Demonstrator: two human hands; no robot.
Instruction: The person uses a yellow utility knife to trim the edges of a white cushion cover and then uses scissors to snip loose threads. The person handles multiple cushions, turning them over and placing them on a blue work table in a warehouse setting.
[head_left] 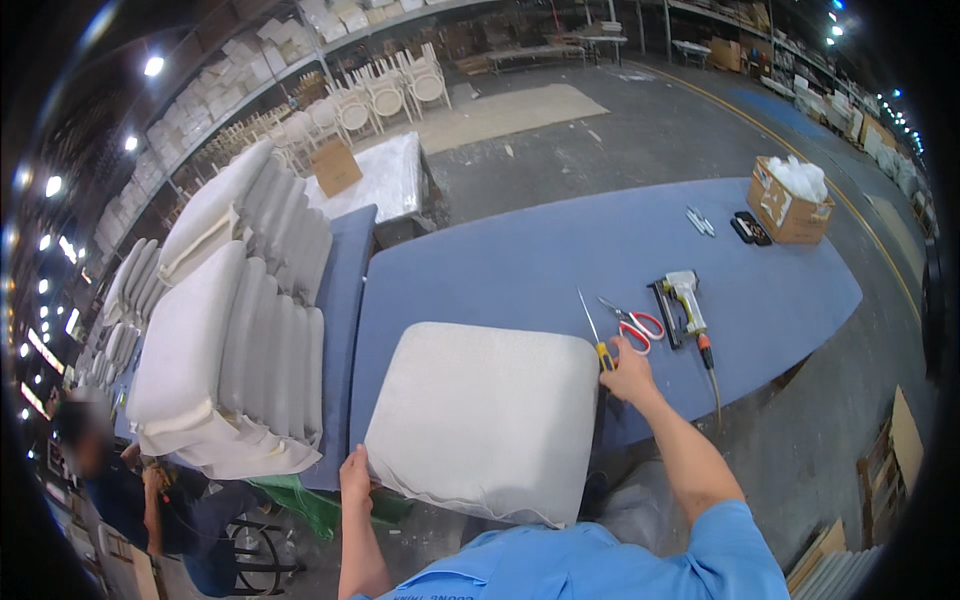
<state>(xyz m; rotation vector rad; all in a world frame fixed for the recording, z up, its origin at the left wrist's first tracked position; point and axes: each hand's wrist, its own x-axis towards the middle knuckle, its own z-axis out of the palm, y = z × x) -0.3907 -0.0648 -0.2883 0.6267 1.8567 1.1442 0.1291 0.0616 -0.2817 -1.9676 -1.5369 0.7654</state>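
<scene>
The left hand (354, 470) grips the near left corner of a white seat cushion (485, 415), fingers curled under its edge so only the back of the hand shows. The right hand (627, 375) rests at the cushion's far right corner, closed around the yellow handle of a screwdriver (594, 335); how firmly it grips cannot be told, since the fingers are turned away from the camera. The hands sit well apart, at opposite corners, with the cushion lying flat between them on the blue surface (560, 250) and overhanging its near edge.

The screwdriver's thin shaft points away from the person, its long axis running up and slightly left from the right hand. Just beside it lie red-handled scissors (635, 322), and next to those a staple gun (685, 300) with a hose trailing toward the edge. Farther right stand a cardboard box (790, 205) and some small dark items, too small to identify. To the left, stacked white cushions (235, 340) rest on an adjoining surface. Another person (130, 495) is partly cut off at the lower left.
</scene>
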